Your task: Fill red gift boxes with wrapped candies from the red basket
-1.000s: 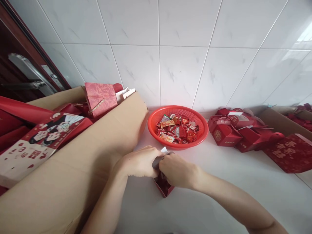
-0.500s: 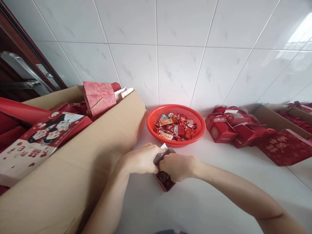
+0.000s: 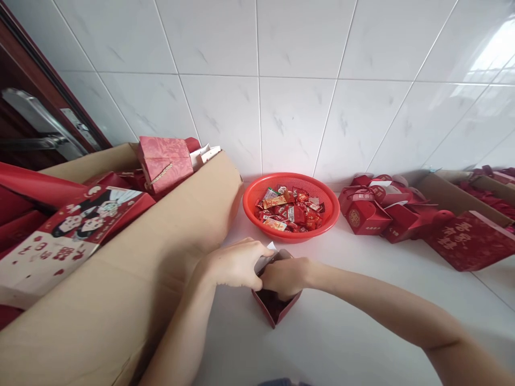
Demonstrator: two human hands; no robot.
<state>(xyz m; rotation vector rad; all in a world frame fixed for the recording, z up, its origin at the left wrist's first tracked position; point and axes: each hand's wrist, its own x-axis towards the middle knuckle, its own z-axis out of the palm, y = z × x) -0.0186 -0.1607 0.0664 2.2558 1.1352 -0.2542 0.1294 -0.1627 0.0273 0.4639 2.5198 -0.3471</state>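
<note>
A small red paper box [image 3: 277,315] stands on the white tabletop in front of me, its top open and its dark inside showing. My left hand [image 3: 241,264] grips the box's left side, thumb and fingers around a raised flap. Down into the box reaches my right hand [image 3: 285,276], its fingers hidden by the box walls, so I cannot see what they hold. Just beyond the box sits a red plastic basket [image 3: 250,206] with wrapped candies [image 3: 295,214] in it.
A large cardboard box [image 3: 177,230] with red gift bags and flat packages takes up the left side. Several folded red gift boxes [image 3: 367,217] stand at the right, beside another cardboard box [image 3: 446,187]. A tiled wall [image 3: 298,118] runs along the back.
My right hand has gone from the flaps at the top down into the small red box. The box now opens wider and shows more of its inside. My left hand stays at its side.
</note>
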